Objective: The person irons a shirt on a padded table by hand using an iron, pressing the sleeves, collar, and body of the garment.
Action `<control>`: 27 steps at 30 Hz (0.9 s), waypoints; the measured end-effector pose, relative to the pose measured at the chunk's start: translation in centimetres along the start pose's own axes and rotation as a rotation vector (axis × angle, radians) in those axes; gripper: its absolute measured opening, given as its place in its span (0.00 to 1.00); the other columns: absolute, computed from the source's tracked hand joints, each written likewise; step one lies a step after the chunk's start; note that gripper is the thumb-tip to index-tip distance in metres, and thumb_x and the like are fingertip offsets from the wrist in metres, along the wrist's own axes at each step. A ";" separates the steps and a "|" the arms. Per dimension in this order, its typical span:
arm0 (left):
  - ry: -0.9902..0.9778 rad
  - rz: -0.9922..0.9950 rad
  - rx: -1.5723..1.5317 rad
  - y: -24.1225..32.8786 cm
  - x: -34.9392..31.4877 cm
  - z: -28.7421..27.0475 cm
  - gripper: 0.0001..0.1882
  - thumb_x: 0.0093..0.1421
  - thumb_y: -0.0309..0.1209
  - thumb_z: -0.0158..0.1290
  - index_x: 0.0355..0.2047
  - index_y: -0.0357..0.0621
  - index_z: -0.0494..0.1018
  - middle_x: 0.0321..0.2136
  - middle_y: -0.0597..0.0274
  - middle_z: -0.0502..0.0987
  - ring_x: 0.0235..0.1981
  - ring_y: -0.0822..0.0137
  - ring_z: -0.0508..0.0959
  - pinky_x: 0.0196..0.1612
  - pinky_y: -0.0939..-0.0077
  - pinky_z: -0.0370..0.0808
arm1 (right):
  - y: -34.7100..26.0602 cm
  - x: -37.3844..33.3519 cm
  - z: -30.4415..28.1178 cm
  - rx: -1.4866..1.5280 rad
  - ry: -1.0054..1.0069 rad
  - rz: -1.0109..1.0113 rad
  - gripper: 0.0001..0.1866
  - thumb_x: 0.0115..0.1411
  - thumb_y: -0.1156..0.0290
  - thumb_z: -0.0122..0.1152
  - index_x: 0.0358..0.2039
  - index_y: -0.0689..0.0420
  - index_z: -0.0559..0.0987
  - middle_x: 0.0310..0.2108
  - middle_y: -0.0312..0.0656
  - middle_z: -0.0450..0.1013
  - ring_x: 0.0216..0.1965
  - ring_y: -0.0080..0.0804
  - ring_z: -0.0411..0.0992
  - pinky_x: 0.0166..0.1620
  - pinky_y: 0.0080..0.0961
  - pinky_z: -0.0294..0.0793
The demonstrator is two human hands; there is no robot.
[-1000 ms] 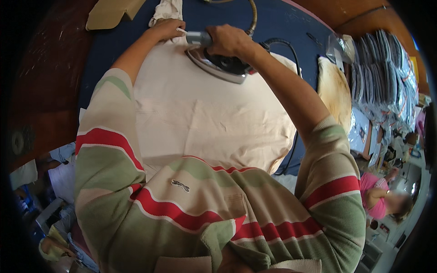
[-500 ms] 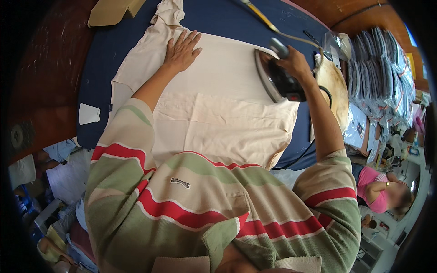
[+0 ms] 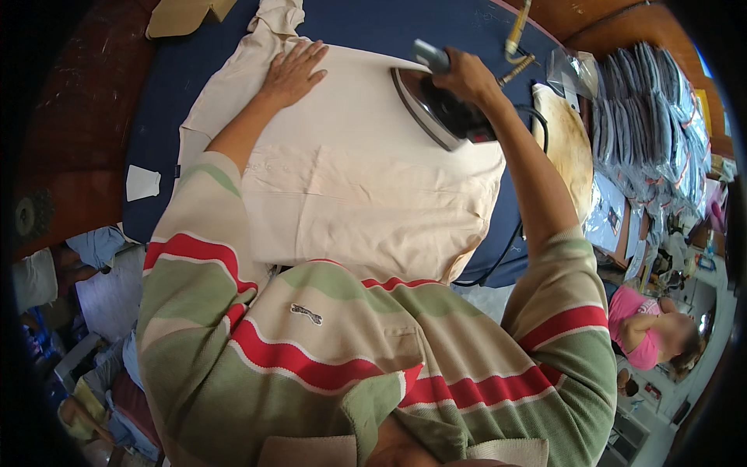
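Observation:
A cream shirt (image 3: 342, 117) lies spread over a dark blue padded table (image 3: 175, 78). Its far part is smooth, while the part nearest me is creased and has a fold line. My left hand (image 3: 294, 75) rests flat on the shirt near its far left, fingers apart. My right hand (image 3: 469, 75) is closed round the handle of a dark clothes iron (image 3: 443, 109), whose soleplate is on the right part of the shirt. The iron's black cord (image 3: 538, 117) runs off to the right of my wrist.
Stacks of folded grey-blue garments in clear plastic (image 3: 642, 109) stand at the right. Beside the iron lies a scorched tan pad (image 3: 566, 144). A cardboard piece (image 3: 183, 17) sits at the far left, a white card (image 3: 143, 183) at the left edge. A person in pink (image 3: 642, 323) is at the lower right.
The iron has slid left and a little farther away across the shirt in my right hand. My left hand stays flat on the cloth, slightly farther up and left in view.

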State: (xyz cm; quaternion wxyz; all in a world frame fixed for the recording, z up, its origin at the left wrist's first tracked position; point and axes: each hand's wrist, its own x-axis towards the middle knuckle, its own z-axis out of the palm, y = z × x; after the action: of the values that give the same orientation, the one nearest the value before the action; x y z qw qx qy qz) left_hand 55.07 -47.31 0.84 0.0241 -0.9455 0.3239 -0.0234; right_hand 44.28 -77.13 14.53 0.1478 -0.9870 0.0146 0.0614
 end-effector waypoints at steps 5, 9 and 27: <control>0.043 -0.020 0.051 -0.9 -0.1 0.5 0.29 0.64 0.51 0.31 0.64 0.65 0.45 0.66 0.76 0.43 0.66 0.69 0.44 0.64 0.56 0.44 | -2.2 2.5 1.0 -0.029 -0.014 -0.234 0.22 0.43 0.64 0.62 0.41 0.58 0.75 0.33 0.54 0.75 0.36 0.48 0.75 0.40 0.37 0.72; 0.044 -0.064 0.146 0.7 -0.1 -0.5 0.28 0.65 0.48 0.32 0.64 0.64 0.46 0.66 0.74 0.44 0.66 0.68 0.45 0.63 0.53 0.44 | -2.1 4.3 0.8 -0.041 0.020 -0.163 0.23 0.43 0.59 0.63 0.41 0.55 0.76 0.34 0.50 0.76 0.38 0.45 0.75 0.43 0.35 0.73; -0.029 -0.271 0.003 2.1 -3.6 -0.2 0.31 0.63 0.52 0.33 0.65 0.64 0.44 0.66 0.76 0.43 0.66 0.70 0.42 0.64 0.56 0.41 | 6.5 -11.8 -2.3 -0.035 -0.175 -0.172 0.18 0.41 0.66 0.61 0.35 0.56 0.74 0.26 0.53 0.74 0.31 0.51 0.73 0.37 0.39 0.72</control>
State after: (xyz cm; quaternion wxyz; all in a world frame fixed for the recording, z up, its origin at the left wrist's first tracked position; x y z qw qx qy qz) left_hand 50.90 -46.72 0.79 0.0267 -0.9808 0.1930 -0.0130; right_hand 32.56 -83.89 16.35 0.1358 -0.9779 -0.0843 0.1347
